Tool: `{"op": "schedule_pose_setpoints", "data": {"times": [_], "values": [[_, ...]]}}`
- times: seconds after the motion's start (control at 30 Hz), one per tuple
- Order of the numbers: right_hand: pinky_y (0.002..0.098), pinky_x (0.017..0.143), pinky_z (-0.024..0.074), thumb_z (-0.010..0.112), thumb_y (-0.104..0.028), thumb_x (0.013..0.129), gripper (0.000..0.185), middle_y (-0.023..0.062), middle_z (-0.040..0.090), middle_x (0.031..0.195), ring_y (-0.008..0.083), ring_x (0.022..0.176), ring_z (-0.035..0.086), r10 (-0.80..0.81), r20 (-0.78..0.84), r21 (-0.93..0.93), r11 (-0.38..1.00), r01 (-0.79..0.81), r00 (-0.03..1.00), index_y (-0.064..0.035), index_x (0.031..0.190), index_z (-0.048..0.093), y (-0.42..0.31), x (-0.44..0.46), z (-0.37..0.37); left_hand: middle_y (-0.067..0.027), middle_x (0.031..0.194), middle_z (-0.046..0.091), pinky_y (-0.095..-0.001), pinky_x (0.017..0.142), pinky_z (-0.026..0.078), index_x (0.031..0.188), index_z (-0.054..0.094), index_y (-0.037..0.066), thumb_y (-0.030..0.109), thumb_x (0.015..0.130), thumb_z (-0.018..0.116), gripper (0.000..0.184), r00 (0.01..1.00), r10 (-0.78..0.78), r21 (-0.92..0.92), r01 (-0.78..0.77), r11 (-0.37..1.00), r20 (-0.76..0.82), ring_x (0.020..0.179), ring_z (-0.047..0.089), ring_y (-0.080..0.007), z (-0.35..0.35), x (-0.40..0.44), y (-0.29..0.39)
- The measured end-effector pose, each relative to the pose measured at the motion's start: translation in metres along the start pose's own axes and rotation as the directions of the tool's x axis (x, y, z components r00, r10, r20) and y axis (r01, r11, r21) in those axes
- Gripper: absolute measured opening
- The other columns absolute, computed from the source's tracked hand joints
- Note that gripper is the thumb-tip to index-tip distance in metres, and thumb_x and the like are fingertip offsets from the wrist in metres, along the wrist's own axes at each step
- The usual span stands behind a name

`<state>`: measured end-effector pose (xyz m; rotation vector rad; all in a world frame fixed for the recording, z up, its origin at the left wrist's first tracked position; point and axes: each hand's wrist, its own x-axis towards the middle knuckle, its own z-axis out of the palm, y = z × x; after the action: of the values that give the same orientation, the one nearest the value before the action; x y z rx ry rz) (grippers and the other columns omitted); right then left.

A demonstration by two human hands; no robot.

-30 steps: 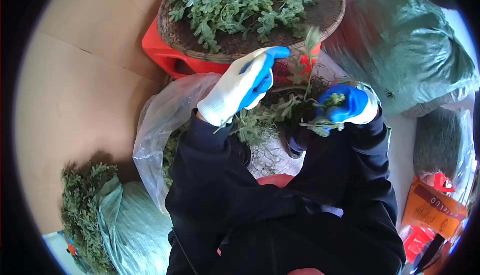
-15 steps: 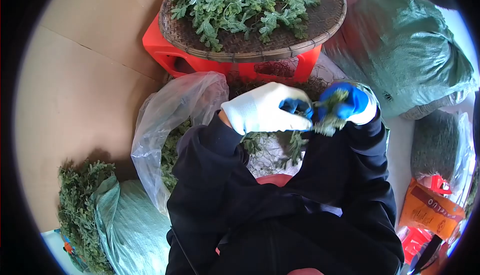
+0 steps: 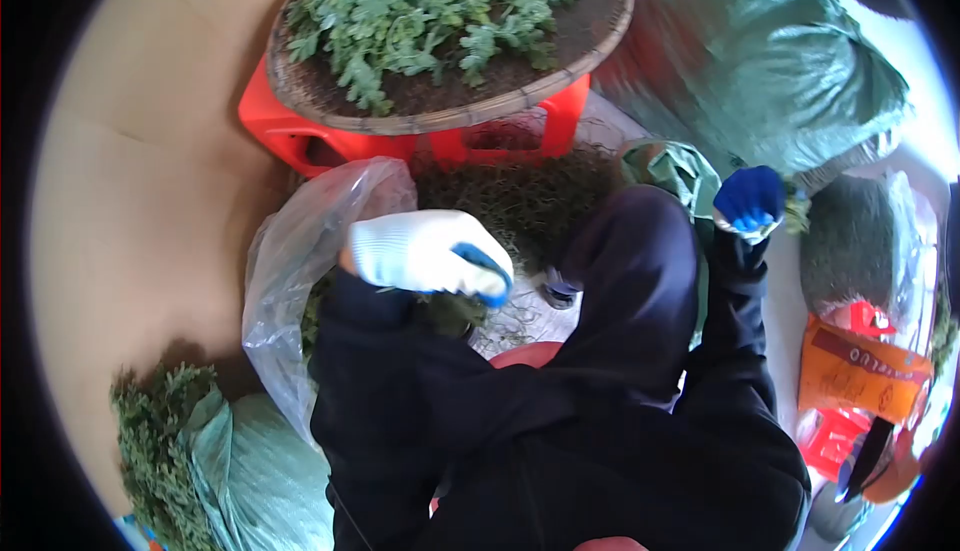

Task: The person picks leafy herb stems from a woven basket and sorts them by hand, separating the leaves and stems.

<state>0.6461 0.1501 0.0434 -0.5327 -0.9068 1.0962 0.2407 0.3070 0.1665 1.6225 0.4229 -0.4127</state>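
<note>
My left hand [image 3: 435, 253], in a white glove with a blue-coated palm, hangs beside the clear plastic bag with its fingers curled in. Whatever it may hold is hidden; some green foliage [image 3: 450, 313] shows just below it, and I cannot tell whether the hand touches it. My right hand [image 3: 750, 201] is out to the right, its blue-coated fingers closed in a fist. A leafy green sprig [image 3: 797, 209] sticks out past that fist. In front of me, a round woven tray [image 3: 560, 86] carries a pile of frosted green sprigs [image 3: 420, 16].
Under the tray stands a red plastic stool [image 3: 565, 121], with dark stringy stems [image 3: 540, 191] heaped by it. The clear plastic bag [image 3: 270, 301] is at my left. Green woven sacks [image 3: 775, 61] [image 3: 265, 471] lie right and lower left. An orange packet [image 3: 860, 371] is at far right.
My hands have parted: the left moved left and down, the right moved outward to the right with the sprig. The camera view has shifted somewhat.
</note>
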Motion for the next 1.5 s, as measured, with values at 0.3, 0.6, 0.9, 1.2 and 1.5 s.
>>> {"op": "schedule_pose_setpoints", "data": {"times": [0.3,0.6,0.9,1.2,1.5], "values": [[0.0276,0.099,0.0402,0.055,-0.016,0.095,0.035,0.0085,0.059,0.125,0.0154,0.114,0.055,0.205,-0.778,-0.431,0.513,-0.743,0.593,-0.0008,0.127,0.056,0.01,-0.126,-0.067,-0.002,0.077,0.052,-0.0217,0.044,0.031,0.101,0.054,0.003,0.029,0.099,0.049,0.026,0.775,0.293,-0.631,-0.628,0.456,-0.56,0.047,0.038,-0.0054,0.001,0.032,-0.006],[0.0402,0.093,0.0456,0.059,-0.047,0.086,0.062,0.0223,0.061,0.119,0.0357,0.114,0.056,0.405,-0.59,-0.801,-0.4,-0.445,0.698,0.0017,0.125,0.054,0.001,-0.07,-0.039,-0.0086,0.098,0.059,-0.0231,0.047,0.031,0.11,0.053,0.009,0.031,0.1,0.045,0.025,0.737,0.344,-0.685,-0.672,0.281,-0.582,0.053,0.04,-0.0101,-0.005,0.055,-0.01],[0.0405,0.084,0.0502,0.061,-0.043,0.085,0.047,0.0237,0.064,0.107,0.0371,0.099,0.062,0.175,-0.596,-0.725,-0.538,-0.431,0.784,-0.0066,0.113,0.064,-0.044,-0.039,0.039,-0.0161,0.103,0.063,-0.0243,0.046,0.034,0.108,0.056,0.008,0.031,0.099,0.047,0.027,0.73,0.345,-0.671,-0.681,0.294,-0.59,0.051,0.046,-0.012,-0.006,0.045,-0.012],[0.0359,0.109,0.0278,0.077,-0.029,0.079,0.085,0.0137,0.041,0.143,0.0223,0.134,0.036,0.377,0.2,-0.767,0.635,-0.095,0.904,0.0014,0.143,0.03,0.0,0.074,0.18,-0.0121,0.076,0.053,-0.0259,0.039,0.035,0.094,0.05,0.003,0.03,0.097,0.049,0.027,0.744,0.466,-0.795,-0.593,0.129,-0.479,0.043,0.038,-0.0127,-0.012,0.032,-0.014],[0.0299,0.079,0.0513,0.05,-0.05,0.093,0.069,0.0116,0.06,0.111,0.0188,0.092,0.061,0.746,0.129,0.033,0.656,-0.754,0.654,0.0043,0.135,0.042,0.053,0.085,0.207,-0.0008,0.059,0.038,-0.0206,0.033,0.026,0.083,0.045,0.007,0.026,0.099,0.044,0.025,0.771,0.497,-0.839,-0.525,0.143,-0.398,0.039,0.031,-0.0046,-0.023,0.005,-0.01]]}}
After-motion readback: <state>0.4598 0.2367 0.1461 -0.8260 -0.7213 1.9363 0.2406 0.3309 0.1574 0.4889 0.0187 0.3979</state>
